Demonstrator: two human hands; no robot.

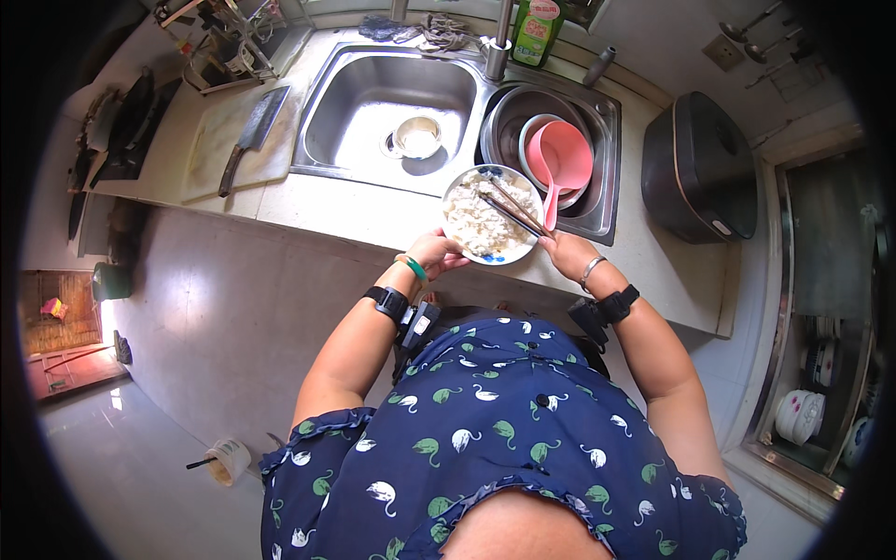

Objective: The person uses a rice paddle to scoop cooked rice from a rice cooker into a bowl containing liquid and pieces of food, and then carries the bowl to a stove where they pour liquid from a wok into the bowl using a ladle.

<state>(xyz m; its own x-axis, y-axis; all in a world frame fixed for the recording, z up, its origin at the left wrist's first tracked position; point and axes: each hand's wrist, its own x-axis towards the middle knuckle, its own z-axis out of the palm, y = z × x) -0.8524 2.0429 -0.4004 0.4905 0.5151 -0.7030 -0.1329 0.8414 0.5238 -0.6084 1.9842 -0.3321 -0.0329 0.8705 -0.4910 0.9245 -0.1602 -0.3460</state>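
A white plate with blue marks (495,260) is heaped with cooked rice (476,217), at the counter's front edge before the sink. My left hand (439,253) grips the plate's lower left rim. At the right rim, my right hand (565,250) holds a pair of dark chopsticks (518,213), whose tips lie on the rice; whether it also grips the plate is hard to tell. Just beyond, a pink ladle (560,157) rests on stacked bowls and basins (504,119) in the right sink basin. A small metal strainer or cup (418,137) stands in the left basin.
On the left, a cleaver (255,129) lies on a cutting board (203,157). Behind the sink stand the faucet (498,56) and a green detergent bottle (535,35). A dark rice cooker (693,168) occupies the right of the counter. A bucket (229,460) sits on the floor.
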